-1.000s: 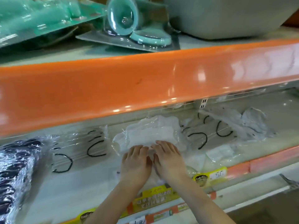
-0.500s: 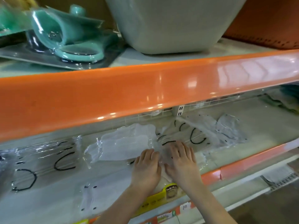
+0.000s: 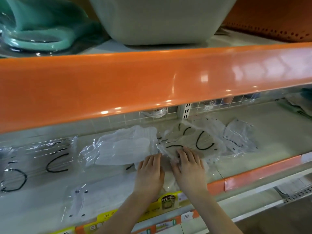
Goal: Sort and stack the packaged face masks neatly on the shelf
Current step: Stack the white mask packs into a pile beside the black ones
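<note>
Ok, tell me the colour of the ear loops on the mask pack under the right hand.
Black ear loops, clearest in the head view.

A retail shop aisle, seen close up at a display rack. Glossy orange fascia (image 3: 152, 81) runs along the front edge of the upper tier, and a matching orange strip (image 3: 256, 174) edges the shelf (image 3: 278, 137) below it. Yellow printed price labels (image 3: 167, 202) and a small white tag handwritten "10" (image 3: 186, 216) sit in the lower edge rail. A slotted metal upright (image 3: 185, 110) and white wire grid backing (image 3: 152, 114) stand behind the goods. Clear-wrapped face masks (image 3: 125, 147) lie loose as stock; a grey plastic tub (image 3: 160, 19) and teal packaged items (image 3: 38, 27) sit on the tier above.
</note>
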The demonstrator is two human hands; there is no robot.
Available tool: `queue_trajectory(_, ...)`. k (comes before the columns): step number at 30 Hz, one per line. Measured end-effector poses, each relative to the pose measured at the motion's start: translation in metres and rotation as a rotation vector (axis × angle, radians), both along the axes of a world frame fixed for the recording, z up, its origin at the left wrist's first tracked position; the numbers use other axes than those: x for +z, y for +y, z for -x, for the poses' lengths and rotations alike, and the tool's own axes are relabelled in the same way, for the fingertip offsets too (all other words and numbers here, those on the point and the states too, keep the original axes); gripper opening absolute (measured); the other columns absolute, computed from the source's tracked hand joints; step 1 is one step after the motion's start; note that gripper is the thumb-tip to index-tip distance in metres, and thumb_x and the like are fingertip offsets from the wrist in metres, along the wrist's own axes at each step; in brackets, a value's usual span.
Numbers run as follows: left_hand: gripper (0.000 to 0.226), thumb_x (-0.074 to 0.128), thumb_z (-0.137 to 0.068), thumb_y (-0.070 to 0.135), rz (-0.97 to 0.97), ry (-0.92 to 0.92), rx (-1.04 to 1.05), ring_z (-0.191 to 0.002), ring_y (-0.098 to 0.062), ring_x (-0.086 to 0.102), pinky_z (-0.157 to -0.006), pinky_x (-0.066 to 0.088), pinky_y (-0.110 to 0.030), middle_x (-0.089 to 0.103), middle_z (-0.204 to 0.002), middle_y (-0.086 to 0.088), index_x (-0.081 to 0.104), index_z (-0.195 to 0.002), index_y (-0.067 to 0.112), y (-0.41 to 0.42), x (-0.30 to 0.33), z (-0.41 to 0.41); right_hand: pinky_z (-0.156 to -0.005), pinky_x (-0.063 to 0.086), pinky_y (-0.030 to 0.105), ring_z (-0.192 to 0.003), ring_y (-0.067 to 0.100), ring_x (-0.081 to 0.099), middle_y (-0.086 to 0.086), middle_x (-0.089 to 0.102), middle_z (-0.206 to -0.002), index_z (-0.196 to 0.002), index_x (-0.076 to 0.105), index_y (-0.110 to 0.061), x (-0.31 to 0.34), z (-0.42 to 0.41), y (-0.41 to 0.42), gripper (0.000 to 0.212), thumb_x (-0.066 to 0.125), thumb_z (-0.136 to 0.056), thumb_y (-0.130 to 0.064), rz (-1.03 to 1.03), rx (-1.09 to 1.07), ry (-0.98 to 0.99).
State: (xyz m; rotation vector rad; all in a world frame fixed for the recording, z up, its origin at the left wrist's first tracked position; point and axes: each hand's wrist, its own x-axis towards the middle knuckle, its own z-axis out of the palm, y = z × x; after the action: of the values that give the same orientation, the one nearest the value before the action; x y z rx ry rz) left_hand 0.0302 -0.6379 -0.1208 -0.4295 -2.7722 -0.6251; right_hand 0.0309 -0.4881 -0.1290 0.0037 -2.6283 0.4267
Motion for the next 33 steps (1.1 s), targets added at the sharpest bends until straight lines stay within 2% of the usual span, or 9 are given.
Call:
queue_trajectory(3,0.038,0.041,-0.080,0.024,0.004,-0.004,0.015,-0.095,-0.016,0.066,-0.076,0.053,-0.029,0.069,-0.102,0.002,0.064,-0.108,0.013,0.000,0.001,-0.001,-0.092,0.048,0.038,-0.112,0.024,0.059,0.004,0.066,-0.118,-0.108,0.071,-0.017,0.001,-0.002,0.000,0.041,0.041,-0.089,-0.039,0.103,-0.012,0.044)
queue_trajectory(7,0.031,0.046,-0.080,0.022,-0.041,0.012,0.011,-0.096,-0.015,0.064,-0.077,0.051,-0.029,0.068,-0.102,0.003,0.063,-0.106,0.016,0.000,-0.001,-0.001,-0.089,0.048,0.036,-0.107,0.021,0.061,0.001,0.068,-0.115,-0.108,0.071,-0.016,0.001,-0.002,0.003,0.045,0.033,-0.094,-0.034,0.168,-0.022,0.037)
queue_trajectory(13,0.027,0.046,-0.086,0.024,-0.139,0.094,-0.016,-0.105,-0.016,0.051,-0.083,0.044,-0.028,0.065,-0.107,0.000,0.064,-0.102,0.014,-0.001,0.003,0.003,-0.055,0.036,0.026,-0.068,0.025,0.060,0.006,0.064,-0.077,-0.091,0.066,-0.008,0.004,-0.006,0.004,0.053,0.024,-0.094,-0.041,0.382,-0.074,0.029)
queue_trajectory(17,0.026,0.044,-0.100,0.035,-0.463,-0.280,0.008,-0.106,-0.008,0.056,-0.088,0.043,-0.022,0.060,-0.114,0.007,0.056,-0.119,0.023,0.004,0.030,-0.002,-0.040,0.021,0.018,-0.046,0.018,0.046,-0.007,0.047,-0.057,-0.072,0.057,-0.014,0.008,-0.007,0.004,0.041,0.033,-0.093,-0.039,0.351,0.033,0.087)
queue_trajectory(20,0.036,0.037,-0.094,0.053,-0.715,-0.525,0.032,-0.103,-0.008,0.061,-0.093,0.048,-0.029,0.062,-0.112,0.007,0.048,-0.119,0.030,0.008,0.044,-0.008,-0.038,0.031,0.024,-0.046,0.017,0.051,-0.007,0.052,-0.057,-0.073,0.060,-0.016,0.006,-0.008,0.000,0.042,0.036,-0.092,-0.044,0.295,0.168,0.055)
queue_trajectory(23,0.050,0.040,-0.085,0.061,-0.965,-0.676,0.101,-0.092,-0.014,0.067,-0.085,0.056,-0.034,0.064,-0.109,0.000,0.045,-0.121,0.026,0.002,0.049,-0.009,-0.037,0.034,0.025,-0.048,0.014,0.053,-0.006,0.056,-0.059,-0.074,0.063,-0.017,0.005,-0.010,-0.011,0.036,0.042,-0.090,-0.040,0.212,0.257,0.115)
queue_trajectory(26,0.034,0.055,-0.093,0.039,-1.042,-0.655,0.230,-0.086,-0.020,0.069,-0.077,0.058,-0.034,0.065,-0.106,-0.007,0.047,-0.119,0.018,-0.013,0.053,-0.010,-0.043,0.042,0.025,-0.062,0.015,0.059,-0.006,0.063,-0.070,-0.082,0.066,-0.019,0.006,-0.012,-0.029,0.030,0.045,-0.089,-0.039,0.164,0.356,0.137)
queue_trajectory(29,0.020,0.052,-0.094,0.012,-1.033,-0.577,0.336,-0.084,-0.026,0.067,-0.079,0.058,-0.045,0.065,-0.097,-0.014,0.049,-0.113,0.013,-0.038,0.051,-0.013,-0.066,0.052,0.025,-0.084,0.014,0.059,-0.007,0.068,-0.092,-0.099,0.063,-0.022,0.004,-0.013,-0.047,0.024,0.053,-0.084,-0.037,0.123,0.504,0.133)
queue_trajectory(33,0.030,0.045,-0.091,-0.001,-1.055,-0.522,0.460,-0.079,-0.024,0.061,-0.072,0.054,-0.039,0.063,-0.101,-0.014,0.051,-0.113,0.018,-0.078,0.052,-0.019,-0.084,0.050,0.029,-0.102,0.015,0.058,-0.009,0.064,-0.114,-0.109,0.062,-0.026,0.002,-0.018,-0.074,0.035,0.053,-0.076,-0.033,0.032,0.625,0.044)
